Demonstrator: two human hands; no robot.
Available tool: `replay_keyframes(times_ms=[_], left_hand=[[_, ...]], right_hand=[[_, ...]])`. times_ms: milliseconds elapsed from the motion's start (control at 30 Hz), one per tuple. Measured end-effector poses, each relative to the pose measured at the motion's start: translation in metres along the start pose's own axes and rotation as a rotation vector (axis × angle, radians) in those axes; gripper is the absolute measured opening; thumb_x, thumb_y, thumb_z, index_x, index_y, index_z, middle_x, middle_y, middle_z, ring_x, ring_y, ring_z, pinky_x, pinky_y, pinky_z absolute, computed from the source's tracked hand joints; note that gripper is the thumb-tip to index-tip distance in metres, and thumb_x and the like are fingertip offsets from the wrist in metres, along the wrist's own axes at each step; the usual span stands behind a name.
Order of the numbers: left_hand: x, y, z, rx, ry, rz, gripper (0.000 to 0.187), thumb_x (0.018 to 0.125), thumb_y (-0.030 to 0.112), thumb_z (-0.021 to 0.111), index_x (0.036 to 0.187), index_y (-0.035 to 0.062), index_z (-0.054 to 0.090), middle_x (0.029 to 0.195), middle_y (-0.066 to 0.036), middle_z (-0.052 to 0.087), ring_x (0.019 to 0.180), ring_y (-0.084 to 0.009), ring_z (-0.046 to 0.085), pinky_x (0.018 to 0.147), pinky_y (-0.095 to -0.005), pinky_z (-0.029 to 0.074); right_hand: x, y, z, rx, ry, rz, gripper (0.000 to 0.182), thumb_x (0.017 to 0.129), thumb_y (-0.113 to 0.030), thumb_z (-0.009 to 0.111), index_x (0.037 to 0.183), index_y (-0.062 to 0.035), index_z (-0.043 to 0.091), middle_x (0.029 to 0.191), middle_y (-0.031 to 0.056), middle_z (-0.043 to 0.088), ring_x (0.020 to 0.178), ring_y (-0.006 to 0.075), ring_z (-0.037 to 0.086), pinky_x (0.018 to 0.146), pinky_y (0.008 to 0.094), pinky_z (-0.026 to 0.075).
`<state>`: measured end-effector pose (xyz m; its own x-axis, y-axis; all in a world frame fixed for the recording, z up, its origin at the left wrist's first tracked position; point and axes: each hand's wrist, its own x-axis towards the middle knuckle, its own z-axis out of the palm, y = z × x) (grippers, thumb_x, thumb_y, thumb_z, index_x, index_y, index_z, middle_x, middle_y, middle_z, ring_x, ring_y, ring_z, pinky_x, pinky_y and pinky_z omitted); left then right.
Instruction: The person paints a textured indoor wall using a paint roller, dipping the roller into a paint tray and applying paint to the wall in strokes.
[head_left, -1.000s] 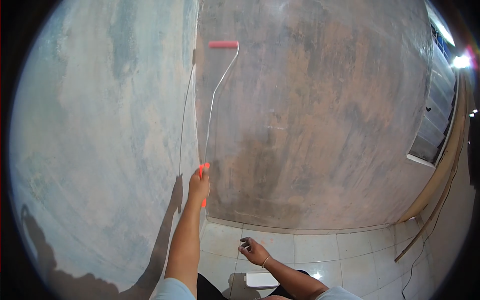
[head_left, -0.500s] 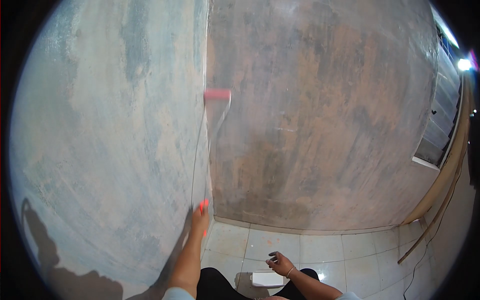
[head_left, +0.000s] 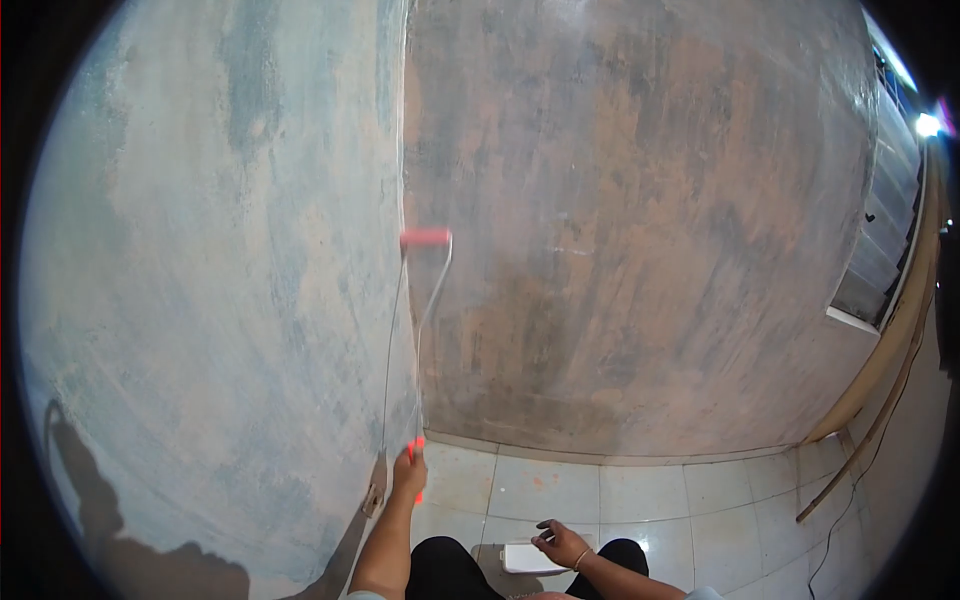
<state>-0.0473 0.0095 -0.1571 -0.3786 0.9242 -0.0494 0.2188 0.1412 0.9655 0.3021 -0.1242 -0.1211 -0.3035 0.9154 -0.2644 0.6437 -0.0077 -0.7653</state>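
My left hand (head_left: 409,473) is closed around the orange handle (head_left: 417,450) of a paint roller. The long metal frame (head_left: 432,295) reaches up to a pinkish-red roller sleeve (head_left: 427,237), which lies across the brownish wall right beside the corner. My right hand (head_left: 563,546) hovers low between my knees, near a white rectangular tray (head_left: 520,558). Its fingers are loosely bent and apart, with nothing held. Part of the tray is hidden behind this hand.
A pale bluish wall (head_left: 230,300) meets the patchy brown wall (head_left: 600,280) at a vertical corner. White floor tiles (head_left: 640,495) lie below. Toward the right are a louvred window (head_left: 880,235), a leaning wooden strip (head_left: 870,455) and a dark cable (head_left: 832,535).
The roller has moved down along the corner, and my left hand has dropped with it. My right hand has shifted slightly downward.
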Motion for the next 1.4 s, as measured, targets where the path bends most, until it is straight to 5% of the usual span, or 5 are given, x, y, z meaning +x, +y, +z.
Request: replay_keyframes(times_ms=[267,567,867,1167,1400], left_hand=[[0.072,0.17,-0.041,0.023,0.063,0.21,0.053,0.097,0.049,0.04,0.08,0.0022,0.057,0.056,-0.007,0.053,0.051,-0.0197,0.054,0.05,-0.0376,0.042],[-0.017,-0.187,0.025,0.005,-0.003,0.016,0.038,0.096,0.036,0.046,0.098,0.0005,0.059,0.073,-0.013,0.061,0.07,-0.0272,0.061,0.066,-0.0406,0.047],[0.045,0.16,0.002,-0.308,-0.109,0.193,0.037,0.098,0.04,0.043,0.083,0.0066,0.049,0.058,-0.003,0.048,0.048,-0.0139,0.05,0.044,-0.0307,0.04],[-0.074,-0.107,0.126,-0.047,-0.1,-0.093,0.04,0.096,0.037,0.045,0.107,0.0014,0.057,0.098,-0.023,0.064,0.096,-0.0385,0.061,0.081,-0.0425,0.047],[0.035,0.17,0.048,-0.101,0.079,0.357,0.042,0.098,0.042,0.042,0.082,0.0038,0.048,0.057,-0.005,0.048,0.047,-0.0164,0.049,0.046,-0.0332,0.042]], right_hand=[[0.016,-0.006,0.013,-0.019,-0.049,-0.002,0.051,0.088,-0.036,0.062,0.118,0.0036,0.05,0.098,0.0182,0.067,0.092,0.0307,0.066,0.082,0.0371,0.051],[-0.001,0.017,0.03,-0.103,-0.047,0.066,0.05,0.087,-0.035,0.061,0.118,0.0028,0.051,0.096,0.0177,0.068,0.091,0.0327,0.065,0.083,0.0374,0.05],[0.019,-0.036,0.027,-0.045,-0.038,-0.034,0.047,0.087,-0.033,0.061,0.116,0.0029,0.052,0.096,0.018,0.068,0.09,0.0318,0.065,0.081,0.0377,0.05],[0.014,-0.012,0.033,0.017,-0.008,-0.04,0.05,0.087,-0.034,0.062,0.117,0.0043,0.051,0.095,0.018,0.068,0.083,0.0304,0.067,0.078,0.0362,0.052],[0.015,-0.019,0.022,0.061,-0.001,-0.045,0.049,0.088,-0.034,0.061,0.118,0.004,0.05,0.096,0.0182,0.068,0.084,0.0293,0.067,0.077,0.0359,0.052]])
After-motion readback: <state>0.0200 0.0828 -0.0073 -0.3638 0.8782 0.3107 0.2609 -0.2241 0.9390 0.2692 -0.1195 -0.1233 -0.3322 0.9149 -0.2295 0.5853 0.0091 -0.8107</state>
